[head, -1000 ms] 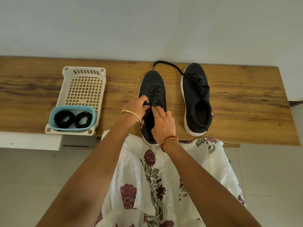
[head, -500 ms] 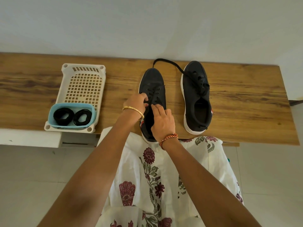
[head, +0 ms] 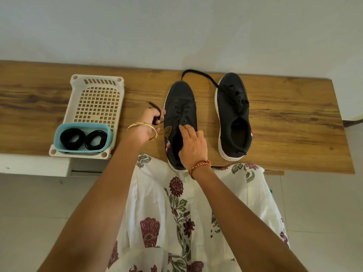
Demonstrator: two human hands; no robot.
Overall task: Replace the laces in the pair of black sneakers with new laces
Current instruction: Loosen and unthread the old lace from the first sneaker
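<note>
Wooden shelf [head: 284, 122] carries both sneakers. Left hand [head: 150, 122] pinches the lace end [head: 155, 107] beside the near sneaker [head: 181, 107]; right hand [head: 193, 146], fingers relaxed, hides its heel opening.

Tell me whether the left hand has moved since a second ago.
Yes. The left hand, gripping a lace end, has pulled off the left sneaker toward the white basket.
</note>
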